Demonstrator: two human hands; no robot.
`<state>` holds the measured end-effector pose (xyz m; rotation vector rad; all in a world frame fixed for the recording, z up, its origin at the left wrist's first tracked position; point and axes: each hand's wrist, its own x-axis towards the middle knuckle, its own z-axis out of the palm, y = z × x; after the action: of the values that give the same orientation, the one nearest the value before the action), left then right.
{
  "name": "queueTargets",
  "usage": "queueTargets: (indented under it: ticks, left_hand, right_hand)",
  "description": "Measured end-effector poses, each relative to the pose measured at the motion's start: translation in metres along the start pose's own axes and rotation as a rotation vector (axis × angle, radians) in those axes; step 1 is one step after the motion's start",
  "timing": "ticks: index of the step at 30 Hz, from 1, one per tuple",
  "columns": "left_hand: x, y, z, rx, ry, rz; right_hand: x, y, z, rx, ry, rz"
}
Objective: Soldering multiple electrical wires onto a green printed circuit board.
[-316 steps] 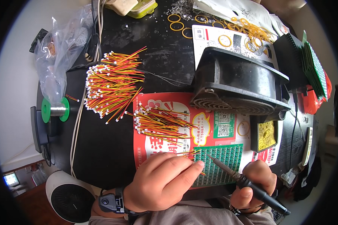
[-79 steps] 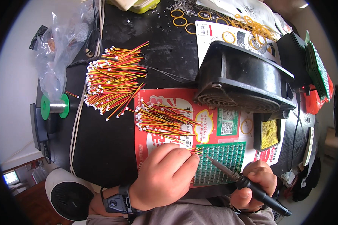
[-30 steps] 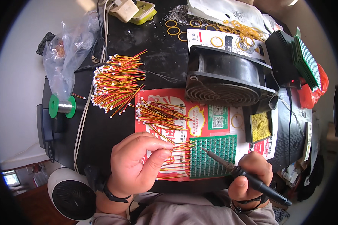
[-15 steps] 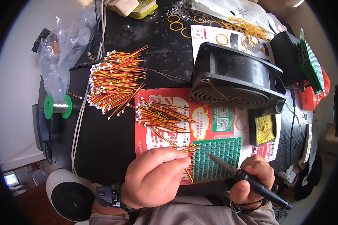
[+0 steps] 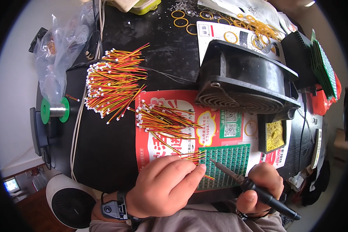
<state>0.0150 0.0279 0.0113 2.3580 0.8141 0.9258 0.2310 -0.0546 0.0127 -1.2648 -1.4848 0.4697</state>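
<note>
My left hand (image 5: 162,187) is closed in a pinch at the left edge of a green circuit board (image 5: 230,166). A red-and-yellow wire lead (image 5: 209,178) sticks out beside its fingertips over the board; the fingers hide the rest. Several more leads lie along that edge, just above the hand. My right hand (image 5: 262,183) grips a black-handled soldering iron (image 5: 272,202), whose thin tip points left, over the board's upper left part. Whether the tip touches the board I cannot tell. A small pile of connector leads (image 5: 166,120) lies on the red printed sheet (image 5: 143,154) beyond my left hand.
A larger heap of leads (image 5: 116,83) lies farther left. A black fan (image 5: 247,81) stands behind the board, with a yellow sponge (image 5: 274,136) in a dark holder to its right. Solder wire on a green spool (image 5: 55,111) sits far left. Rubber bands (image 5: 251,27) lie at the back.
My left hand has shifted right, its fingertips now reaching the board's edge. The lead by the fingers now points over the board. The iron stays nearly in place; the view has shifted slightly.
</note>
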Motion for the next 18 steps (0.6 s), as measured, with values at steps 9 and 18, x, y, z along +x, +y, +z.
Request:
queueTargets:
  ticks: [9,18]
  left_hand:
    - [-0.0021,0.0003,0.004,0.035,0.017,-0.001]
    - [-0.0023,-0.0005,0.0035,0.055,-0.02,-0.01]
  right_hand:
    - [0.0025,-0.0013,-0.001,-0.048,-0.024,-0.009]
    - [0.0028,-0.0007,0.0017,-0.049,-0.005,-0.023]
